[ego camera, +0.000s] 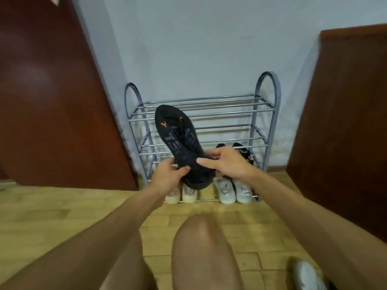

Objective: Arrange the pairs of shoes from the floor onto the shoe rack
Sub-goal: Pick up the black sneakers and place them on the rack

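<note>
I hold a black shoe [180, 141] with orange marks up in front of the grey metal shoe rack [266, 114], its sole facing me and its toe pointing up. My left hand [170, 174] grips the heel end from the left. My right hand [225, 162] grips it from the right, thumb across the sole. On the rack's bottom shelf stand a beige pair [184, 195] at the left and a white pair [234, 190] at the right. A dark patterned pair [244, 151] sits one shelf higher at the right. The two upper shelves hold nothing.
A silvery white shoe [307, 275] lies on the wooden floor [62, 208] at the bottom right. Dark brown doors or panels stand at the left [48, 91] and right [345, 122] of the rack. My bare knee [201, 248] is low in the middle.
</note>
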`<state>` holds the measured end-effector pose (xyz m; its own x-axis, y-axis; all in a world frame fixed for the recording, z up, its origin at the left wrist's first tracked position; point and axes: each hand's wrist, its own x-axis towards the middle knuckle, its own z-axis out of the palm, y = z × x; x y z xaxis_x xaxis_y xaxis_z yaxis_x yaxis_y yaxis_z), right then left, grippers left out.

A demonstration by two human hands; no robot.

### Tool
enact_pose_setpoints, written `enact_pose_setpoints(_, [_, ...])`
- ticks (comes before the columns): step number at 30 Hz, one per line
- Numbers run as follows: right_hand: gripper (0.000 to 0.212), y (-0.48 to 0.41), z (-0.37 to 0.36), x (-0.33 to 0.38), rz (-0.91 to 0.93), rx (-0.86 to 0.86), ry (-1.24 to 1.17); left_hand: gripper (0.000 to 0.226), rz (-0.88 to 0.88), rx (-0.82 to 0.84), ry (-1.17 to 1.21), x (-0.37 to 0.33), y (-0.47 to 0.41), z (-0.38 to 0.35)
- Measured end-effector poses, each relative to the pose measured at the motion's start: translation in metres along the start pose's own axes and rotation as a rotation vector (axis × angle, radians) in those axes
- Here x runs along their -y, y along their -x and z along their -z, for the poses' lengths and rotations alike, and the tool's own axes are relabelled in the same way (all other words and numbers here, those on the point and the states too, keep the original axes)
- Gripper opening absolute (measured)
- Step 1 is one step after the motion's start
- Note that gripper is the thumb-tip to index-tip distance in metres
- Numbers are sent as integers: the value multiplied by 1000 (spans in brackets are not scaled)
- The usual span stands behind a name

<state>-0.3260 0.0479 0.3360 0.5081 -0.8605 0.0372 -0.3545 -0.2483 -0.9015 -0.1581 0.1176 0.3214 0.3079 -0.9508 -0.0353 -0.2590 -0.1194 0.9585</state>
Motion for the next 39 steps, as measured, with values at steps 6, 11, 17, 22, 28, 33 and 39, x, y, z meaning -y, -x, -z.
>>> enact_pose_setpoints(6, [41, -18, -73, 102, -3, 233, 67, 20, 17, -161, 181, -7, 41, 118])
enact_pose_setpoints(11, [51, -28, -154, 156, -36, 428, 219, 25, 26, -297, 129, 20, 71, 198])
enact_pose_setpoints(17, [53, -35, -257, 150, -94, 456, 231, 27, 140, -375, 107, 86, 100, 242])
enact_pose_setpoints(22, [42, -42, -318, 99, -183, 414, 247, 26, 253, -379, 165, 144, 107, 245])
enact_pose_setpoints(28, [31, -63, -344, 23, -384, 336, 123, 31, 446, -305, 313, 205, 76, 240])
enact_pose_setpoints(33, [31, -95, -350, -50, -523, 284, 97, 34, 617, -276, 143, 269, 20, 238])
enact_pose_setpoints(39, [20, -137, -357, -130, -603, 274, 210, 56, 701, 29, -503, 344, -59, 258])
